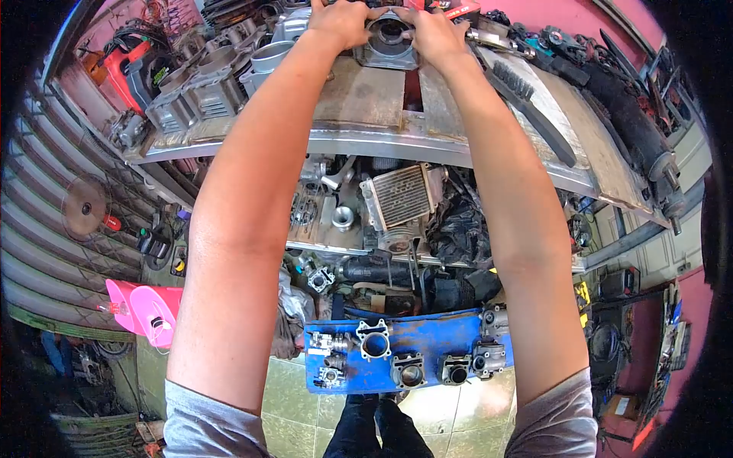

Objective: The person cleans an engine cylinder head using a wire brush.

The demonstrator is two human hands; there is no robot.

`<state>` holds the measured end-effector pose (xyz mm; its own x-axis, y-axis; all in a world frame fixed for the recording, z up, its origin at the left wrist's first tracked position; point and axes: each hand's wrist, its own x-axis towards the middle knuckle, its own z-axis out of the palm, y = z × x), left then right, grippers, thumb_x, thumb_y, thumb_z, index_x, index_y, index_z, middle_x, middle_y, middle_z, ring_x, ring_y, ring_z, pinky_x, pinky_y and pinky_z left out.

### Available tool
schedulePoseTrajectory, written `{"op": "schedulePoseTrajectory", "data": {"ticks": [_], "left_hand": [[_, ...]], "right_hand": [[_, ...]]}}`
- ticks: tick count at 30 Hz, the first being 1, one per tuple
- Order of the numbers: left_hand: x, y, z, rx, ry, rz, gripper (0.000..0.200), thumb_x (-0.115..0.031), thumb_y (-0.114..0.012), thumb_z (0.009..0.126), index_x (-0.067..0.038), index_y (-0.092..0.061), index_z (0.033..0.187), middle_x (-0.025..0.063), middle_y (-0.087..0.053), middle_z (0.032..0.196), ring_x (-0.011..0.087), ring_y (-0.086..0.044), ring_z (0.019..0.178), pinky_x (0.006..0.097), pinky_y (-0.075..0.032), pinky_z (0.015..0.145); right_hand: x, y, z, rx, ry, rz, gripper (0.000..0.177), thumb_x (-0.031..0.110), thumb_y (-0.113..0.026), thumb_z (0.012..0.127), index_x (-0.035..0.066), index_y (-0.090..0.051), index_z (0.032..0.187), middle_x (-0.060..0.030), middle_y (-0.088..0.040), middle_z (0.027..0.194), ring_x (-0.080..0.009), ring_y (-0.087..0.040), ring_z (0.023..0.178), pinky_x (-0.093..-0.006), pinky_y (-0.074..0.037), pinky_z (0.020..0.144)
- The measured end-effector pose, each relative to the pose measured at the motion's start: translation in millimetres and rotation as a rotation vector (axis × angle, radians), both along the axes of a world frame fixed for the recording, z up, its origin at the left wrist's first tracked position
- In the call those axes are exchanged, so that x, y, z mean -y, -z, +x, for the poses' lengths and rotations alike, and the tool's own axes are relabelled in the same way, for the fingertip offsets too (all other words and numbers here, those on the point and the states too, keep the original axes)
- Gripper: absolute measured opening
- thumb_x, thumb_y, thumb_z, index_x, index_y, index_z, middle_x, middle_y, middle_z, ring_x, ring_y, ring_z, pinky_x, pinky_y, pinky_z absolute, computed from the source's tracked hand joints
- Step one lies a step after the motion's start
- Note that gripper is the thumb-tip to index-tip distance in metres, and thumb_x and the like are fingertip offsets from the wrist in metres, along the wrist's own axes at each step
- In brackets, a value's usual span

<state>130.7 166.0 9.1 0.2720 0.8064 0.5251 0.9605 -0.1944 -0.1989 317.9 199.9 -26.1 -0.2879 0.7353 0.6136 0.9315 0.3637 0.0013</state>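
Observation:
At the far part of the bench, a grey metal engine cylinder (pixel 388 56) with a round bore stands between my hands. My left hand (pixel 341 23) is closed on its left side, the thumb reaching toward the bore. On the opposite side, my right hand (pixel 438 37) grips the cylinder, with some fingers hidden behind it. Just right of my right forearm lies a wire brush (pixel 540 126) with a black handle and dark bristles. More finned engine cylinders (pixel 210 95) stand to the left of my left arm.
The wooden bench top (pixel 359 99) has a metal front edge. Below are a shelf with a radiator (pixel 401 197) and a blue board (pixel 427 336) bearing several engine parts. Dark shock absorbers (pixel 634 126) lie at the right; a pink object (pixel 155 313) is low at the left.

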Motion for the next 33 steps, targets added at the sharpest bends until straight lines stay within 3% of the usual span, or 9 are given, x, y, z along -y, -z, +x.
{"op": "schedulePoseTrajectory", "data": {"ticks": [5,9,11,13,16,22,31,33], "left_hand": [[-20.3,10.4,-2.7,0.033,0.036,0.057,0.024,-0.037,-0.069,0.087,-0.021,-0.078,0.103,0.0082,-0.075,0.104,0.0271,-0.068,0.108,0.0645,-0.032,0.107],[-15.6,7.9,6.1,-0.028,0.004,0.060,0.021,-0.025,-0.066,0.087,-0.017,-0.078,0.100,0.0095,-0.075,0.103,0.0270,-0.069,0.107,0.0630,-0.032,0.109],[-7.5,0.9,10.3,-0.056,-0.011,0.024,0.021,-0.021,-0.063,0.087,-0.015,-0.078,0.100,0.0098,-0.075,0.101,0.0267,-0.069,0.107,0.0618,-0.031,0.110],[-14.4,7.5,8.2,-0.127,-0.008,0.082,0.034,-0.026,-0.071,0.087,-0.031,-0.074,0.121,0.0071,-0.076,0.093,0.0268,-0.072,0.097,0.0530,-0.035,0.097],[-12.5,5.8,6.9,-0.124,0.026,0.091,0.035,-0.024,-0.068,0.085,-0.032,-0.074,0.119,0.0070,-0.076,0.091,0.0265,-0.072,0.095,0.0530,-0.035,0.098],[-12.3,6.5,2.2,-0.161,0.031,0.107,0.037,-0.023,-0.068,0.086,-0.033,-0.073,0.121,0.0068,-0.075,0.091,0.0268,-0.072,0.095,0.0532,-0.035,0.098],[2.9,2.7,3.1,-0.145,-0.008,0.032,0.036,-0.030,-0.070,0.092,-0.039,-0.070,0.126,0.0064,-0.075,0.096,0.0261,-0.071,0.095,0.0536,-0.034,0.097],[5.5,4.4,-1.4,-0.069,0.029,0.073,0.031,-0.024,-0.072,0.088,-0.037,-0.074,0.116,0.0042,-0.076,0.096,0.0230,-0.072,0.100,0.0528,-0.033,0.099]], "right_hand": [[15.7,-6.8,-2.1,-0.022,-0.025,-0.014,0.053,0.021,-0.069,0.093,0.041,-0.059,0.141,-0.0142,-0.072,0.118,-0.0353,-0.066,0.114,-0.0707,-0.039,0.096],[17.0,-5.7,-1.9,-0.053,-0.017,-0.049,0.053,0.021,-0.069,0.093,0.042,-0.058,0.141,-0.0136,-0.072,0.117,-0.0353,-0.066,0.112,-0.0723,-0.038,0.096],[17.0,-0.8,-3.3,-0.091,-0.011,0.064,0.042,0.023,-0.063,0.094,0.043,-0.067,0.131,-0.0061,-0.075,0.104,-0.0277,-0.068,0.110,-0.0688,-0.032,0.104],[20.5,-6.6,-2.2,-0.103,-0.030,0.008,0.046,0.022,-0.067,0.092,0.044,-0.066,0.132,-0.0067,-0.075,0.107,-0.0281,-0.068,0.112,-0.0703,-0.032,0.104],[21.5,-8.1,-3.9,-0.064,0.021,-0.016,0.054,0.020,-0.073,0.087,0.045,-0.064,0.135,-0.0080,-0.074,0.113,-0.0287,-0.065,0.117,-0.0710,-0.033,0.104],[24.7,-7.6,-2.8,-0.078,-0.015,-0.041,0.051,0.022,-0.073,0.087,0.043,-0.065,0.133,-0.0085,-0.073,0.114,-0.0278,-0.061,0.122,-0.0704,-0.034,0.103],[23.4,-4.9,-1.1,-0.097,-0.058,0.040,0.047,0.023,-0.073,0.087,0.041,-0.068,0.130,-0.0100,-0.074,0.111,-0.0300,-0.065,0.113,-0.0689,-0.035,0.099],[19.8,-6.5,-1.7,-0.105,-0.044,0.006,0.047,0.022,-0.072,0.088,0.041,-0.068,0.131,-0.0105,-0.074,0.111,-0.0302,-0.066,0.113,-0.0697,-0.035,0.099]]}}
